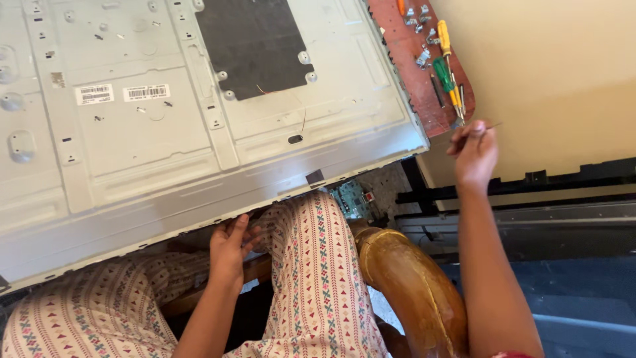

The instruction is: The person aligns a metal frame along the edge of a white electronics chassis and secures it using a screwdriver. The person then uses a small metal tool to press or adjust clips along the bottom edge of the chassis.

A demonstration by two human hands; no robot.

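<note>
1 head-worn camera looks steeply down from close above the person's lap. The left hand (230, 244) sits low and centre-left, at the near edge of the grey metal panel (165, 146); the right hand (474, 154) is raised at the right, beside the screwdrivers (448, 69).

Bright, warm daylight; soft shadows under the panel (199, 132); slight motion blur.

Two white rectangular barcode labels (94, 93) (146, 92) side by side on the upper left of the grey metal back panel of a flat screen (199, 159), small dark square sticker (315, 177) near its lower edge
</note>
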